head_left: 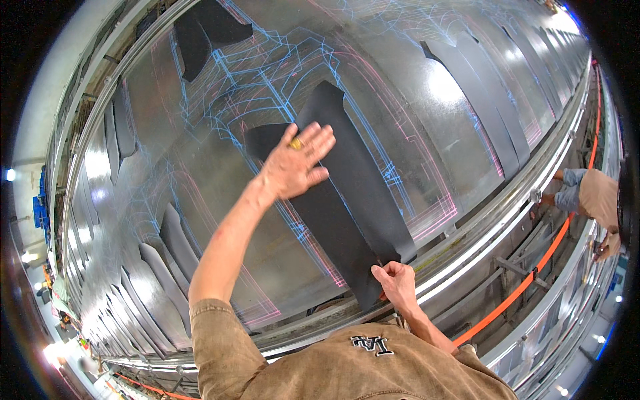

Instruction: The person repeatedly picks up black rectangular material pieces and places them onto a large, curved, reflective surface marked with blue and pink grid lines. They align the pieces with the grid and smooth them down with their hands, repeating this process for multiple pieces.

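Two long, matte black sheet panels [363, 177] lie side by side before me on a grey metal table [427, 223]. Their curved ends point away from me, and a narrow seam runs between them. My left hand [299, 160] lies palm down over the far part of the panels, fingers stretched out, a yellow ring on one finger. Down by the table's near edge, my right hand [397, 283] is closed in a pinch at the panels' near end, where the left panel [333, 247] hangs slightly over the edge. The fingertips partly hide the pinched spot.
Blue and pink outlines cover the tabletop. Another black piece [207, 33] lies at the far left, and more dark panels [477, 100] line the right. Metal rails border the table. An orange hose [533, 277] runs along the right, where another person [597, 197] stands.
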`<state>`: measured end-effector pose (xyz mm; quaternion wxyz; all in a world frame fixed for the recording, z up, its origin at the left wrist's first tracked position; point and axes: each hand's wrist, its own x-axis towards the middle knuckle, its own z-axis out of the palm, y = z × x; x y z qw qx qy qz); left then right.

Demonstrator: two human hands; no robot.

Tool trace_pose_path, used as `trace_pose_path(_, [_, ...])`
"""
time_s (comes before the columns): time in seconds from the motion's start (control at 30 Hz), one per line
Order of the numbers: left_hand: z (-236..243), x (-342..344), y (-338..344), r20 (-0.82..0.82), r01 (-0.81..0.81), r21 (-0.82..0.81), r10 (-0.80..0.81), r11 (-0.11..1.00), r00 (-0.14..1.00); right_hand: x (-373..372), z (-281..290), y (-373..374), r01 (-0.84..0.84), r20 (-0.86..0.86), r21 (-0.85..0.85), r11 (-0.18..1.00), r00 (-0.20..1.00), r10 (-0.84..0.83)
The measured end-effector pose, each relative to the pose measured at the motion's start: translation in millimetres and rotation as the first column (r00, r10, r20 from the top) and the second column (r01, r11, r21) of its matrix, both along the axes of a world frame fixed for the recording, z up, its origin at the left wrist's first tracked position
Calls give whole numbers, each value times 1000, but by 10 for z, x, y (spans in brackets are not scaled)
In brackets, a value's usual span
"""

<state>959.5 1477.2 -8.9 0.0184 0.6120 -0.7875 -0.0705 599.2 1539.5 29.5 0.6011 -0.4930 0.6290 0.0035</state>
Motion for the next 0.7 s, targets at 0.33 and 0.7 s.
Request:
trace_pose_path(0.33, [-241,640,-149,65,-427,-238,453,872,889,-78,-14,31,-426,-295,-283,860,891,344])
trace_pose_path(0.7, [87,-1684,826,-215,-35,76,50,997,975,-111,35,-23,-564,-403,-356,745,812,422])
